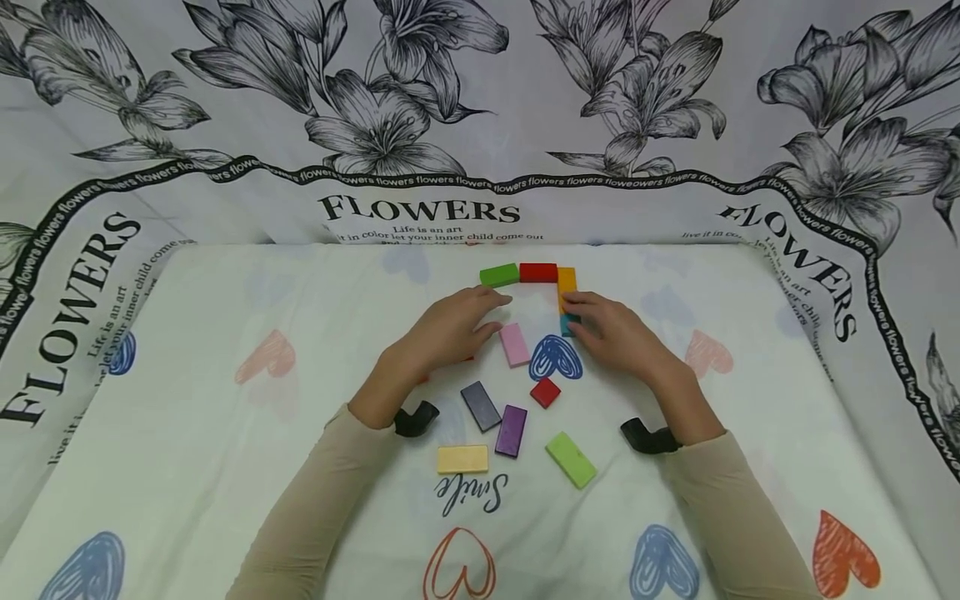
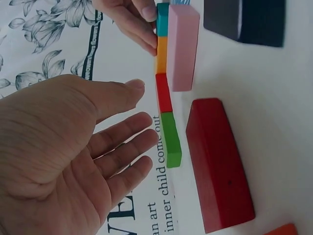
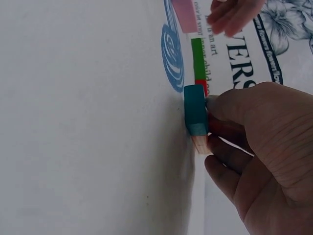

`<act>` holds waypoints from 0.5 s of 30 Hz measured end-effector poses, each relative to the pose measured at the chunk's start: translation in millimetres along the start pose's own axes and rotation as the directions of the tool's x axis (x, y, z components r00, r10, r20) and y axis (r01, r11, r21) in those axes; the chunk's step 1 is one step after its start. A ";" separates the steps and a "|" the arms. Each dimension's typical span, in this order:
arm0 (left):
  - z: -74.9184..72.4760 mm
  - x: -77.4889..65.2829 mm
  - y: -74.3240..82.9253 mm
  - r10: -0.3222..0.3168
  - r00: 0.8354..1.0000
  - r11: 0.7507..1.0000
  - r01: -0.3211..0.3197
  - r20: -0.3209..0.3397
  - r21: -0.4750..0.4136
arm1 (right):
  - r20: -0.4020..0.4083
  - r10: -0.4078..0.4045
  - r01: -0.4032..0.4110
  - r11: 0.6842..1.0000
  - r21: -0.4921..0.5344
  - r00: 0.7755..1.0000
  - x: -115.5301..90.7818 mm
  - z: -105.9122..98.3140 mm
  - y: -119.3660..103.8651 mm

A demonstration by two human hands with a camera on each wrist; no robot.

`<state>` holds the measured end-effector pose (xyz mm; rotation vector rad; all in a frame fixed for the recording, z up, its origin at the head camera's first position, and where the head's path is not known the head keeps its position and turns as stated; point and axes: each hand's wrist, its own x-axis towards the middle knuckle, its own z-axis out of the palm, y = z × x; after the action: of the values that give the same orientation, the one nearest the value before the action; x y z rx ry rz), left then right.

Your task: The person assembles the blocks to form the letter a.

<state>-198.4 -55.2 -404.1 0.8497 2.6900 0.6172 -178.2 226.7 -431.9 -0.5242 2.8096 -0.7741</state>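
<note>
A row of blocks bends at a corner: green [image 1: 499, 275], red [image 1: 537, 273], orange [image 1: 567, 279] and teal [image 3: 195, 107]. My right hand [image 1: 618, 332] is at its near end, thumb touching the teal block's upper edge and fingers at the orange one. Close by the green block is my left hand [image 1: 448, 329], holding nothing, with thumb and fingers spread apart in the left wrist view. A pink block [image 1: 514, 345] lies just right of the left thumb. Beneath that hand is a longer red block [image 2: 220, 161], mostly hidden in the head view.
Nearer my body lie loose blocks: dark grey [image 1: 480, 406], purple [image 1: 512, 431], yellow [image 1: 462, 459], lime green [image 1: 571, 459] and a small red one [image 1: 545, 392]. A white cloth [image 1: 187, 467] printed with hearts covers the table; a flower-printed cloth rises behind.
</note>
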 end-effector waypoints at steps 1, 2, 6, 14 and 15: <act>1.3 0.5 0.9 0.003 1.000 1.000 -0.003 -0.001 0.001 | -0.002 -0.001 0.001 1.000 -0.002 1.000 -0.1 -0.5 0.7; 2.7 0.9 1.8 0.006 1.000 1.000 -0.006 -0.001 0.002 | -0.003 -0.002 0.002 1.000 -0.004 1.000 0.0 -0.7 1.4; 9.7 2.4 4.5 0.016 1.000 1.000 -0.016 0.012 0.002 | 0.009 0.016 -0.016 1.000 0.005 1.000 -1.0 0.2 4.0; 11.6 1.2 7.6 0.066 0.998 0.997 -0.067 0.018 0.039 | 0.007 0.017 -0.017 1.000 0.010 1.000 -0.9 -0.1 3.4; 11.5 1.4 7.7 0.073 0.997 0.996 -0.073 0.015 0.041 | 0.009 0.017 -0.017 1.000 0.008 1.000 -0.3 -0.6 3.1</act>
<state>-191.6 -45.0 -410.8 0.9632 2.6786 0.5703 -179.0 229.6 -433.0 -0.5010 2.7984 -0.7773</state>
